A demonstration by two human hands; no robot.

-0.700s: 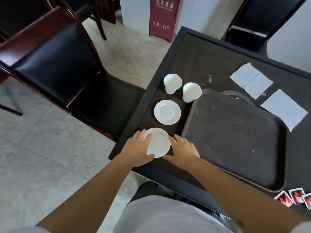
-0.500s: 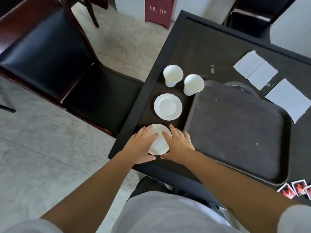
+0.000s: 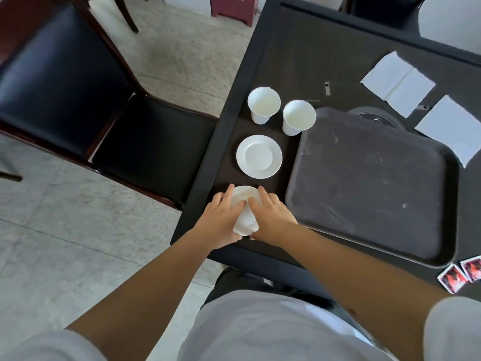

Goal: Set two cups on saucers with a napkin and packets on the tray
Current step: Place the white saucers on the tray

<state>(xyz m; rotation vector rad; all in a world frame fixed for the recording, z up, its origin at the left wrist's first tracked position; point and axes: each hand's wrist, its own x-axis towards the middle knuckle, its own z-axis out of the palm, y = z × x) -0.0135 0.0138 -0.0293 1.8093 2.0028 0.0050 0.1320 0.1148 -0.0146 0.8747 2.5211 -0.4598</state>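
Hands, left point(image 3: 220, 220) and right point(image 3: 270, 216), each grip clasping near saucer point(image 3: 244, 204); cups point(image 3: 263, 105), tray point(image 3: 372, 183) empty.

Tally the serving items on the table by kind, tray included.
Cups: 2
Saucers: 2, a free one and one under both hands
Napkins: 2
Packets: 2 in view
Tray: 1
Total: 9

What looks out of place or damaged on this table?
Nothing is spilled or broken. The dark tray looks scuffed, with pale scratches, and its far edge lies over a round metal lid. The near saucer is tilted up between the left hand and right hand.
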